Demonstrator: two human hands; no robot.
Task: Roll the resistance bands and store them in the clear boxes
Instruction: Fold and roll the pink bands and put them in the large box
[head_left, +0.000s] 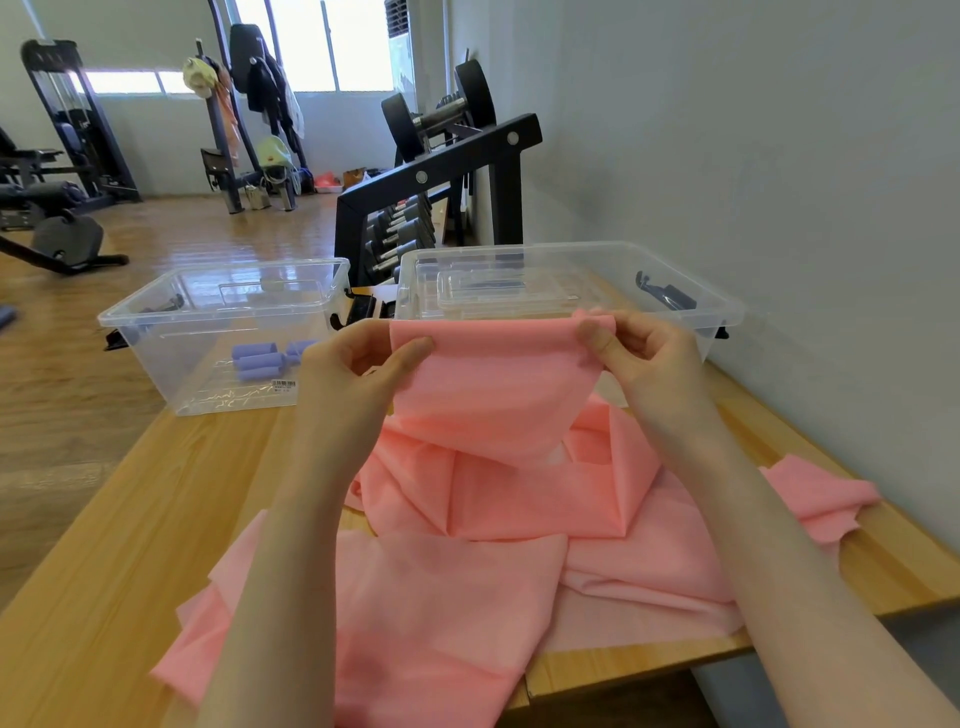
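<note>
Pink resistance band (493, 395) held up at centre frame, top edge stretched flat between both hands, rest draping down onto a loose pink heap (467, 571) spread over the worktop (104, 545) in the lower half of the frame. Probably raised and pulled taut to square the short end for starting a roll; roll not begun yet by the look of it.

Left hand (358, 358) at the band's upper left corner: thumb lying across the front of the fabric, fingers curled behind, pinching the edge. Right hand (639, 353) at the upper right corner: thumb and fingers (597, 332) closed on a small bunched fold. Both closed on the band, neither spread.

Just behind the held edge, upper right of centre, a clear box (571, 270) with what looks like a lid inside, no rolls visible in it; likely the target for pink. Left of centre, a second clear box (156, 312) holding several purple rolled bands (260, 358), so colours seemingly sorted per box. Another pink end (821, 499) trailing toward the wall at right. Dumbbell rack (441, 171) behind the boxes, gym machines upper left.
</note>
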